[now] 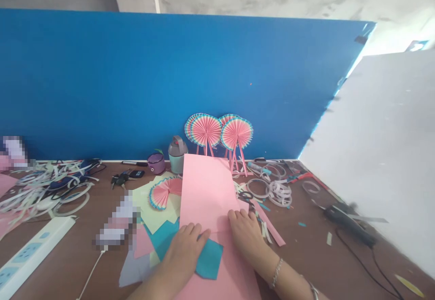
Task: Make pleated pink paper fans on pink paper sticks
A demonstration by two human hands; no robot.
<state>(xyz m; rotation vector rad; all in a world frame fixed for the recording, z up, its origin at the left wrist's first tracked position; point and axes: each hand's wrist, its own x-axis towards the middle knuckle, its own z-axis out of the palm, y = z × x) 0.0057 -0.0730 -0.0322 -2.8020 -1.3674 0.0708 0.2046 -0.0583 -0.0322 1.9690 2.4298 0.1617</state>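
Observation:
A long pink sheet of paper (207, 191) runs away from me down the middle of the desk, with a crease across it between my hands. My left hand (188, 248) grips its left edge at the crease, fingers bent and thumb pointing inward. On the right edge, my right hand (246, 234) holds the same crease with curled fingers; its thumb is hidden. A small teal piece of paper (211, 259) lies on the near part of the sheet, beside my left thumb. Left of the sheet, a half-round pleated paper fan (163, 193) rests on pale yellow paper (151, 218).
Several round pink pleated fans (206, 130) lean against the blue partition (136, 87). Scissors (245, 195) and rolls of white tape (280, 193) lie right of the sheet. A black corded tool (351, 223) sits farther right. Leftward are a power strip (30, 254) and paper strips (37, 191).

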